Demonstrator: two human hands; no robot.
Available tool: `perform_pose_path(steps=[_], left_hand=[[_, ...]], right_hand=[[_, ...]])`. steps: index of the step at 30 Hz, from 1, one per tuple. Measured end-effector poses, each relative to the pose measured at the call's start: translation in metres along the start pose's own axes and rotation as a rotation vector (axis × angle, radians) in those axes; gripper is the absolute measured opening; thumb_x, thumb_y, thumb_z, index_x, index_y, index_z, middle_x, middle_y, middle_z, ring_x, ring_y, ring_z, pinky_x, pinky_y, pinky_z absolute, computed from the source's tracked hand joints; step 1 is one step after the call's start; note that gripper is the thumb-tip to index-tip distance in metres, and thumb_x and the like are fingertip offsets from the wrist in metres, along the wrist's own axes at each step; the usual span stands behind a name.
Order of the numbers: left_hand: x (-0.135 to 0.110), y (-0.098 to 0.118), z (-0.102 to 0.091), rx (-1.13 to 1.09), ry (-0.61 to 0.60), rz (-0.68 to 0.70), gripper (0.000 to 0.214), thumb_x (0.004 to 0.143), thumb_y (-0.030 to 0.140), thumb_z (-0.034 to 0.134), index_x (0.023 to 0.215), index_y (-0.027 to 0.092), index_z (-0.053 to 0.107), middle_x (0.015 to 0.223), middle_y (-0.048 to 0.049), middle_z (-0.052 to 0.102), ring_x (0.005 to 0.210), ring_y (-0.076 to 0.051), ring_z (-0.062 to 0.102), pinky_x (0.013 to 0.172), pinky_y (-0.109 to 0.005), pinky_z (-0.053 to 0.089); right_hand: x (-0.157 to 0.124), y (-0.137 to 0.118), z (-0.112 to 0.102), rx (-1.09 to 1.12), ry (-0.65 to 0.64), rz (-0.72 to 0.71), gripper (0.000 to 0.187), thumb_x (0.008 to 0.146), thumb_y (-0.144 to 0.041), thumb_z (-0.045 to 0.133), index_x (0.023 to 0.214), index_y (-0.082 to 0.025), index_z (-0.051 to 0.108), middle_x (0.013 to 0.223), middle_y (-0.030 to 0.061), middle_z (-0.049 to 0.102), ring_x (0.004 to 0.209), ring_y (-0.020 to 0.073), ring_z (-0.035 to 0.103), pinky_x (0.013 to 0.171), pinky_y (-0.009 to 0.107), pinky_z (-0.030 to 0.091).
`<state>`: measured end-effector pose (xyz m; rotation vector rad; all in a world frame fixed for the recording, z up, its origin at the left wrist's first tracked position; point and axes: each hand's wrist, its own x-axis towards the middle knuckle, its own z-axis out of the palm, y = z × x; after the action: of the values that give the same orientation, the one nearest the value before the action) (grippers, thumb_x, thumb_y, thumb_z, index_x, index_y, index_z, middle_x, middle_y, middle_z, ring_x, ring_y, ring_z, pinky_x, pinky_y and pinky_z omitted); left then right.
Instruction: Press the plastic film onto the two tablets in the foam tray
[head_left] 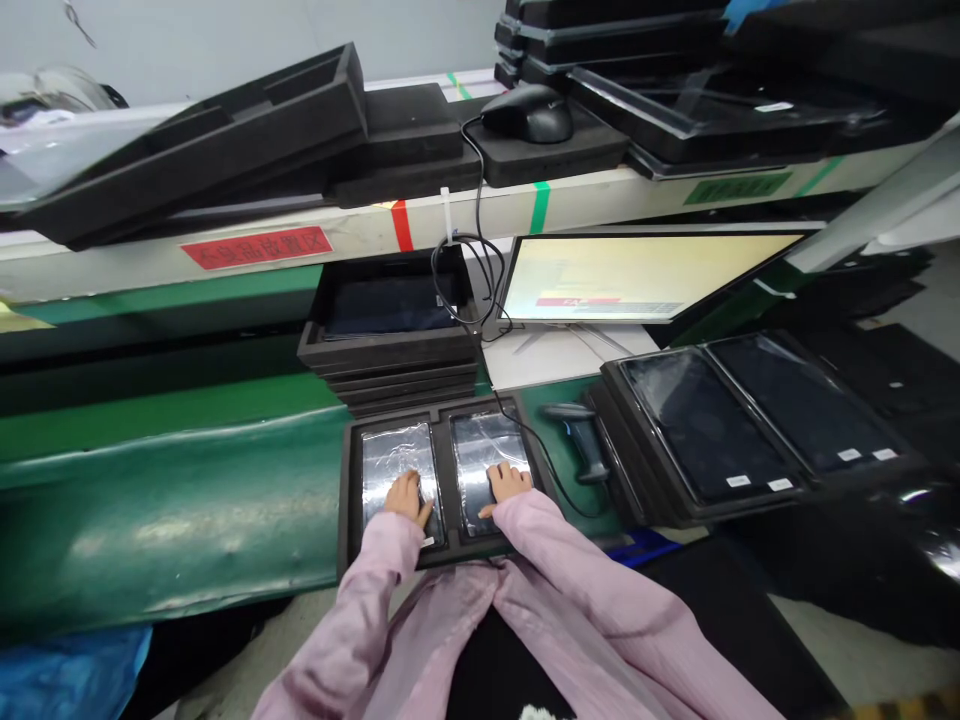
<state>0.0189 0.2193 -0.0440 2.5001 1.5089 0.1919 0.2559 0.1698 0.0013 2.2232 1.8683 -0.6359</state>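
A black foam tray (442, 415) with two pockets lies in front of me on the green belt. Each pocket holds a flat device wrapped in shiny film: the left device (394, 450) and the right device (484, 445). My left hand (407, 497) rests on the near end of the left device, fingers lying flat with the thumb out. My right hand (507, 483) lies flat on the near end of the right device, fingers stretched forward. Pink sleeves cover both arms.
A stack of black trays (390, 350) stands just behind. A handheld scanner (581, 435) lies to the right, its cable running up to a mouse (529, 112) on the shelf. A lit monitor (645, 275) and a tray of dark tablets (750, 420) sit on the right.
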Motion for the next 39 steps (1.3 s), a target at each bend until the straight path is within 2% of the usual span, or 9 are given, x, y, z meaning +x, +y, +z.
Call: perform_pose_path(steps=[4, 7, 15, 19, 22, 26, 31, 35, 39], left_hand=[[0.046, -0.01, -0.028, 0.061, -0.011, -0.118, 0.06, 0.083, 0.04, 0.045, 0.131, 0.004, 0.038, 0.139, -0.0167, 0.037, 0.121, -0.029, 0.039, 0.104, -0.037, 0.031], [0.055, -0.004, -0.033, 0.096, -0.011, -0.159, 0.06, 0.083, 0.043, 0.043, 0.132, 0.007, 0.037, 0.139, -0.0163, 0.037, 0.122, -0.03, 0.038, 0.103, -0.037, 0.03], [-0.018, 0.012, 0.007, 0.006, -0.049, 0.02, 0.057, 0.081, 0.043, 0.047, 0.123, 0.005, 0.046, 0.132, -0.0199, 0.043, 0.117, -0.029, 0.042, 0.103, -0.04, 0.036], [-0.046, 0.019, 0.017, -0.002, -0.049, 0.034, 0.056, 0.083, 0.043, 0.044, 0.125, 0.006, 0.047, 0.133, -0.0189, 0.044, 0.115, -0.029, 0.045, 0.101, -0.043, 0.038], [-0.038, 0.02, 0.009, 0.042, -0.072, -0.027, 0.06, 0.083, 0.042, 0.043, 0.132, 0.007, 0.042, 0.139, -0.0172, 0.039, 0.122, -0.031, 0.039, 0.104, -0.049, 0.033], [-0.003, 0.014, -0.012, 0.12, -0.177, -0.111, 0.065, 0.084, 0.045, 0.042, 0.142, 0.019, 0.028, 0.15, -0.0095, 0.024, 0.13, -0.035, 0.028, 0.106, -0.061, 0.02], [0.032, 0.009, -0.027, 0.147, -0.078, -0.166, 0.059, 0.085, 0.048, 0.038, 0.138, 0.02, 0.036, 0.147, -0.0094, 0.03, 0.123, -0.033, 0.035, 0.104, -0.056, 0.025], [0.026, 0.014, -0.025, 0.083, -0.072, -0.164, 0.057, 0.086, 0.047, 0.039, 0.131, 0.014, 0.043, 0.142, -0.0111, 0.039, 0.12, -0.032, 0.038, 0.105, -0.052, 0.026], [-0.009, 0.018, -0.015, 0.047, -0.12, -0.116, 0.058, 0.085, 0.048, 0.041, 0.129, 0.012, 0.045, 0.14, -0.012, 0.041, 0.122, -0.033, 0.035, 0.106, -0.056, 0.021]], right_hand=[[-0.003, 0.0, 0.001, 0.008, 0.018, 0.006, 0.073, 0.06, -0.053, 0.075, 0.117, -0.017, 0.045, 0.118, 0.0135, 0.047, 0.105, 0.0297, 0.047, 0.085, 0.039, 0.032], [-0.005, 0.0, 0.003, 0.018, 0.026, 0.013, 0.07, 0.063, -0.053, 0.074, 0.117, -0.018, 0.046, 0.118, 0.013, 0.047, 0.105, 0.0297, 0.046, 0.085, 0.038, 0.032], [-0.005, 0.001, 0.002, 0.021, 0.022, 0.002, 0.07, 0.063, -0.053, 0.073, 0.117, -0.019, 0.045, 0.117, 0.0133, 0.047, 0.106, 0.0294, 0.046, 0.085, 0.038, 0.031], [-0.001, 0.0, 0.0, 0.014, 0.004, 0.012, 0.074, 0.059, -0.054, 0.076, 0.117, -0.018, 0.045, 0.116, 0.0125, 0.047, 0.105, 0.0288, 0.047, 0.085, 0.038, 0.031], [0.0, 0.0, 0.0, 0.013, 0.0, 0.013, 0.075, 0.058, -0.054, 0.076, 0.117, -0.018, 0.046, 0.116, 0.0121, 0.047, 0.105, 0.0291, 0.047, 0.085, 0.038, 0.031], [-0.001, 0.0, 0.0, 0.014, 0.003, 0.011, 0.074, 0.06, -0.053, 0.075, 0.118, -0.019, 0.045, 0.117, 0.0136, 0.047, 0.106, 0.0296, 0.047, 0.086, 0.039, 0.031], [-0.005, 0.0, 0.001, 0.021, 0.014, 0.018, 0.07, 0.063, -0.053, 0.073, 0.117, -0.019, 0.045, 0.117, 0.0136, 0.046, 0.106, 0.0297, 0.046, 0.086, 0.039, 0.031], [-0.006, 0.0, 0.003, 0.02, 0.017, 0.018, 0.068, 0.064, -0.053, 0.073, 0.117, -0.02, 0.045, 0.117, 0.0136, 0.047, 0.106, 0.0297, 0.046, 0.086, 0.039, 0.031], [-0.005, 0.001, 0.006, 0.016, 0.04, 0.018, 0.07, 0.063, -0.054, 0.073, 0.117, -0.019, 0.046, 0.116, 0.0125, 0.048, 0.105, 0.0293, 0.047, 0.086, 0.039, 0.031]])
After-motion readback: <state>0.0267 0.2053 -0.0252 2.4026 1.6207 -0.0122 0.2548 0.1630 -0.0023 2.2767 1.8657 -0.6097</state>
